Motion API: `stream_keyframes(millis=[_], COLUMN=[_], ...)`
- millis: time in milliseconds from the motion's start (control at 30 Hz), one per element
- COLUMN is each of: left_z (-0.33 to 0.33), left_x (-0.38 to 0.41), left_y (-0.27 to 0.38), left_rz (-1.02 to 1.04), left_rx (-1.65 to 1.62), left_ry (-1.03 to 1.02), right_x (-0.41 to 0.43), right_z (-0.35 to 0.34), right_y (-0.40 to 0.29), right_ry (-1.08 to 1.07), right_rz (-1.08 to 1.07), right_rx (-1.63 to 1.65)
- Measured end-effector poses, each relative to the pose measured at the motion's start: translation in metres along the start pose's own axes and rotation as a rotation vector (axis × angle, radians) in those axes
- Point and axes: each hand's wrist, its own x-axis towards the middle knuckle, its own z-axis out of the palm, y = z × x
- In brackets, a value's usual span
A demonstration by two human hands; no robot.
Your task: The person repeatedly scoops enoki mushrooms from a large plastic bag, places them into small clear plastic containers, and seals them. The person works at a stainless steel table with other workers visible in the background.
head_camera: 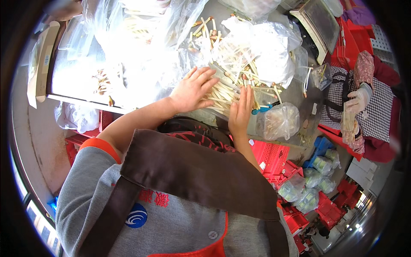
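Note:
Both palms frame a bundle of long pale stalks (pixel 221 96) in the middle of the metal worktable. My left hand (pixel 194 91) lies at the bundle's left end, fingers spread and touching it. At its right end my right hand (pixel 241 107) stands on edge, fingers extended against the stalks; neither hand closes round them. Loose stalks with brown tips (pixel 244 69) lie behind, partly under a white plastic bag (pixel 273 48). Right of my right hand are a blue object (pixel 261 109), partly hidden, and a knotted clear bag (pixel 281 121) with pale contents.
Strong glare covers the table's left side, where small brown-tipped pieces (pixel 102 82) lie near the edge. A weighing scale (pixel 316 24) stands at back right. Beyond it is a co-worker's gloved hand (pixel 359 98). Red crates (pixel 269 157) and bagged green produce (pixel 306 199) sit below right.

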Motion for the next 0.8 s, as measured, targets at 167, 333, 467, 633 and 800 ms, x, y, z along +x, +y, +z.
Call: stream_keyframes(millis=[167,333,467,633,800], left_z=[-0.009,-0.016,-0.014,-0.009,-0.01], left_x=[-0.004,-0.015,-0.027,-0.039,-0.039], left_y=[0.009,0.01,-0.007,-0.018,-0.019], left_rz=[0.015,-0.012,0.033,0.043,0.054], left_rx=[-0.034,-0.031,-0.2,-0.28,-0.301], left_ry=[0.006,-0.104,-0.017,0.01,-0.001], right_x=[-0.001,-0.001,0.005,0.01,0.01], right_z=[-0.006,-0.015,-0.033,-0.039,-0.038], right_y=[0.0,-0.016,-0.042,-0.07,-0.07], right_ry=[0.159,0.16,0.152,0.109,0.107], right_rz=[0.086,0.376,0.27,0.165,0.144], right_rx=[-0.098,0.337,0.396,0.43,0.395])
